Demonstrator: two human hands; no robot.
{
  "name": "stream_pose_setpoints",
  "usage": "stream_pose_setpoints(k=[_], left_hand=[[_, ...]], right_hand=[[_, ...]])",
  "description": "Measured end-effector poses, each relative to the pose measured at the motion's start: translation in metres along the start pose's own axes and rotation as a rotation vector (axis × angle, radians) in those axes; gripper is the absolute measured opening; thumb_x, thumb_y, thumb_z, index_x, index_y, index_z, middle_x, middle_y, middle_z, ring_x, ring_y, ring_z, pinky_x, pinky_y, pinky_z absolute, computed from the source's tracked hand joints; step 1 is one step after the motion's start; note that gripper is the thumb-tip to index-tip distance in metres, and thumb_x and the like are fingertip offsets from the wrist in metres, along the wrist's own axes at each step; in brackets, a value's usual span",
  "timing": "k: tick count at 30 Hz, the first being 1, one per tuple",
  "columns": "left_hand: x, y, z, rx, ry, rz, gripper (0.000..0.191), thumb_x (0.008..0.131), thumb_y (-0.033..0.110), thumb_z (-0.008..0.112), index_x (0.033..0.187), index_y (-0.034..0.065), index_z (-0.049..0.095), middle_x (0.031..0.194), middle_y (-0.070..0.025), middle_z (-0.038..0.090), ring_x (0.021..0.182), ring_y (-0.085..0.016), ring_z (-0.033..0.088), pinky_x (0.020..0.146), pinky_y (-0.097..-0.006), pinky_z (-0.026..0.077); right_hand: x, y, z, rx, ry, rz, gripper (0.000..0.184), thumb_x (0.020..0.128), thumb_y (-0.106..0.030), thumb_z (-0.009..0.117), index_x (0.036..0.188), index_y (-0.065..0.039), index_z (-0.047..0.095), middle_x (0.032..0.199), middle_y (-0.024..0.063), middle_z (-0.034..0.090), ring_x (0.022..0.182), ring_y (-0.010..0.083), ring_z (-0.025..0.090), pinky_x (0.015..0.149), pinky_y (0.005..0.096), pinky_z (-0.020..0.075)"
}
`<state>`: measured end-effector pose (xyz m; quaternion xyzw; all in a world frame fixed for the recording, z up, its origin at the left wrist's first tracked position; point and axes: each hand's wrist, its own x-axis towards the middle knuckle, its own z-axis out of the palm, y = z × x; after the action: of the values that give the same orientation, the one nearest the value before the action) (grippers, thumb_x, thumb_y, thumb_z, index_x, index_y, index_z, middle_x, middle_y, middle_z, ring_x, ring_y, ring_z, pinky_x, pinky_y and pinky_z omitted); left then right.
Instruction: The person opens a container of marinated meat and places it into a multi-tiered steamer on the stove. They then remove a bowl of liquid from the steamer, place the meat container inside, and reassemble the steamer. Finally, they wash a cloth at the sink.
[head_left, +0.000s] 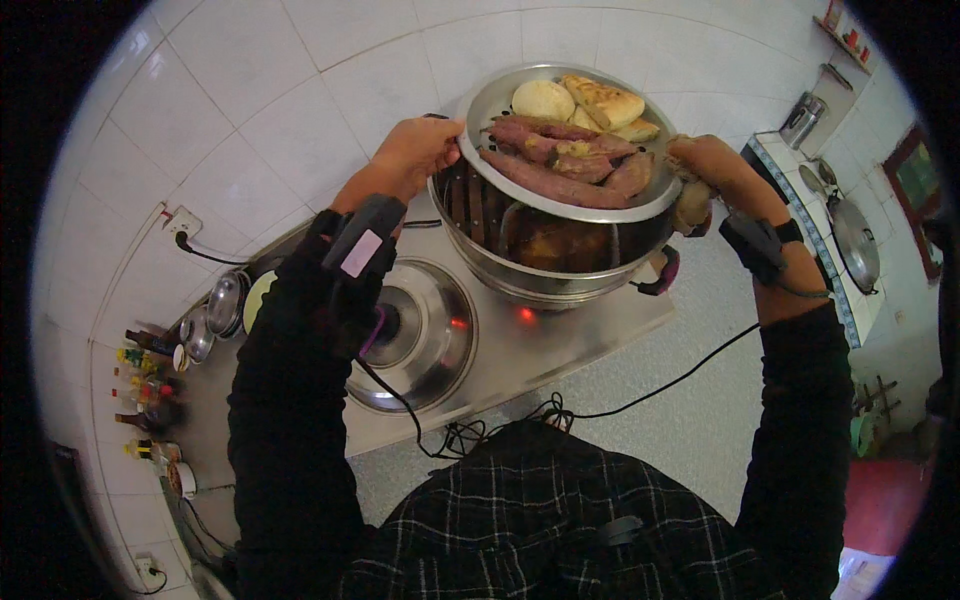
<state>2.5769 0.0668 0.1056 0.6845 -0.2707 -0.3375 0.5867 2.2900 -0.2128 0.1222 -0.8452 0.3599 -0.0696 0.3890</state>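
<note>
Both my hands grip a round metal steamer tray (480, 161) by its rim, tilted above a steel steamer pot (517, 274). My left hand (424, 150) pinches the left edge. At the right edge, my right hand (694, 161) holds it with a brownish cloth (694, 206) bunched underneath. On the tray lie several sweet potatoes (555, 176), a round bun (543, 100) and browned pieces of flatbread (606, 101). Inside the pot, a dish with brown contents (559, 247) sits beside dark slats. The pot has a dark side handle (664, 270).
A domed steel lid (420, 337) with a knob lies on the metal counter (592, 337). Black cables (465, 439) tangle at the counter's front edge. Bottles (150, 397) and metal bowls (225, 304) stand along the left. A wok (855, 240) rests on a tiled ledge at right.
</note>
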Motion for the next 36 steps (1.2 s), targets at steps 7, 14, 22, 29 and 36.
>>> stream_pose_setpoints(k=[7, 14, 22, 29, 36], left_hand=[[0.010, -0.010, 0.001, -0.047, 0.096, -0.065, 0.013, 0.092, 0.017, 0.063, 0.087, 0.0048, 0.061, 0.075, -0.0018, 0.059, 0.062, -0.011, 0.055, 0.058, -0.0230, 0.048], [0.011, -0.012, 0.000, 0.014, 0.072, -0.089, 0.011, 0.090, 0.013, 0.063, 0.085, 0.0036, 0.062, 0.075, -0.0020, 0.058, 0.062, -0.012, 0.057, 0.059, -0.0231, 0.049], [0.015, -0.015, -0.007, 0.100, 0.046, -0.091, 0.023, 0.094, 0.023, 0.063, 0.096, 0.0000, 0.067, 0.078, -0.0008, 0.062, 0.063, -0.008, 0.054, 0.057, -0.0208, 0.046], [0.015, -0.013, -0.010, 0.134, 0.011, -0.076, 0.019, 0.088, 0.019, 0.063, 0.086, 0.0005, 0.064, 0.078, -0.0031, 0.060, 0.061, -0.011, 0.058, 0.057, -0.0223, 0.053], [0.012, -0.010, -0.011, 0.162, -0.002, -0.071, 0.024, 0.089, 0.023, 0.063, 0.091, -0.0008, 0.064, 0.079, -0.0055, 0.060, 0.061, -0.012, 0.059, 0.059, -0.0227, 0.053]], right_hand=[[0.028, 0.008, 0.001, -0.402, -0.047, -0.037, 0.041, 0.093, -0.033, 0.046, 0.100, 0.003, 0.066, 0.088, 0.0192, 0.069, 0.075, 0.0235, 0.065, 0.069, 0.0368, 0.0530], [0.043, 0.017, 0.003, -0.365, -0.034, -0.040, 0.050, 0.088, -0.042, 0.052, 0.097, 0.006, 0.066, 0.083, 0.0189, 0.066, 0.068, 0.0267, 0.064, 0.060, 0.0413, 0.0531], [0.044, 0.014, 0.001, -0.417, -0.102, -0.013, 0.046, 0.090, -0.039, 0.045, 0.100, -0.001, 0.068, 0.093, 0.0269, 0.068, 0.084, 0.0348, 0.068, 0.075, 0.0406, 0.0533], [0.043, 0.020, -0.006, -0.718, -0.086, -0.380, 0.038, 0.093, -0.033, 0.045, 0.104, -0.005, 0.067, 0.097, 0.0254, 0.069, 0.090, 0.0362, 0.068, 0.079, 0.0407, 0.0528], [0.006, 0.024, -0.037, -0.133, -0.029, -0.170, 0.031, 0.095, -0.028, 0.049, 0.106, -0.005, 0.067, 0.097, 0.0134, 0.070, 0.087, 0.0211, 0.067, 0.078, 0.0333, 0.0526]])
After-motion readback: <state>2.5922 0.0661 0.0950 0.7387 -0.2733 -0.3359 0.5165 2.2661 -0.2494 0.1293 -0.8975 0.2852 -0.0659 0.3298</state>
